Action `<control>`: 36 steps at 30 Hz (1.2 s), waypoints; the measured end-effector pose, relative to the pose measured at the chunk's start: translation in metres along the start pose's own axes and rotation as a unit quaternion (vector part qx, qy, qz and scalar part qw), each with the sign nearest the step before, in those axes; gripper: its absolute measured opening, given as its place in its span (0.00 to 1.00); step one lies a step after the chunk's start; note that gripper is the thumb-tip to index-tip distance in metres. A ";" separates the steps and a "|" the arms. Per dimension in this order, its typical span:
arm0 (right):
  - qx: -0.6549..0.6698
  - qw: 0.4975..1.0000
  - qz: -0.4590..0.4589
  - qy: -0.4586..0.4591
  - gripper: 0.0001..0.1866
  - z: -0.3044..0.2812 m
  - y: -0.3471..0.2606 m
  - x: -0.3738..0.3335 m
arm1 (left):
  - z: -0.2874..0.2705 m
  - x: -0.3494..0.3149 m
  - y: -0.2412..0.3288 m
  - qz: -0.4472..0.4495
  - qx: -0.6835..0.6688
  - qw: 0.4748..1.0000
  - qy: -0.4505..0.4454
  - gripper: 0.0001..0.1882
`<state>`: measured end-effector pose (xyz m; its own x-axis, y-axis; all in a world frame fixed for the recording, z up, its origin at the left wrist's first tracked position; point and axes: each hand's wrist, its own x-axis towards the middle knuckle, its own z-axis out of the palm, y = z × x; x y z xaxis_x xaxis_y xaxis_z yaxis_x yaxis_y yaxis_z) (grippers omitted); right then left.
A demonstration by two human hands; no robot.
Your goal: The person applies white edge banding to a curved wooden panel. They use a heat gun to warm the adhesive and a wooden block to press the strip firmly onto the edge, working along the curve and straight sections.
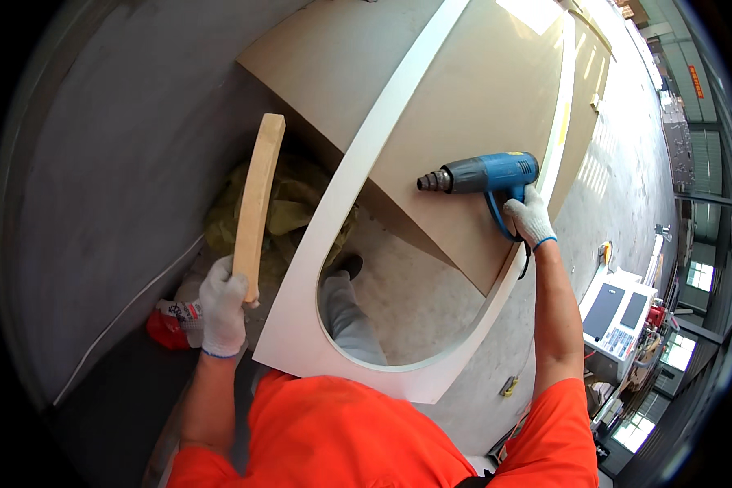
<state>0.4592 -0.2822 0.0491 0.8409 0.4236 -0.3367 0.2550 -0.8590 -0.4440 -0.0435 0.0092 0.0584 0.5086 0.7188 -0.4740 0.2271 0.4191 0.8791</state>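
My left hand point(222, 307), in a white knitted glove, is closed round the lower end of a slightly curved wooden block point(257, 199), held upright. A blue and grey heat gun point(488, 172) is in my gloved right hand point(532, 216), its stepped metal nozzle pointing left over a brown board. The fingers wrap its handle, partly hidden behind the hand. Between my arms lies a large white frame point(346, 191) with a rounded opening at its near end. Its long side strips run away from me across the brown board point(464, 106).
Crumpled olive sheeting point(289, 207) lies beyond the block. A red and white bag point(175, 324) sits beside my left wrist, near a pale cable point(130, 305) along the dark wall. At right stands a white machine with panels point(618, 313). A small yellow object point(509, 386) lies on the floor.
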 end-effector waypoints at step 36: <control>0.607 0.718 0.281 -0.191 0.28 0.182 -0.234 -0.144 | 0.076 0.122 -0.079 -0.110 0.033 0.952 -0.284 0.28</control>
<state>0.1918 -0.0900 0.0500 0.3961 0.3562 -0.8463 -0.8730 -0.1395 -0.4673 0.0637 0.0215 -0.0646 0.8058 0.1931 -0.5598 0.4221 0.4757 0.7717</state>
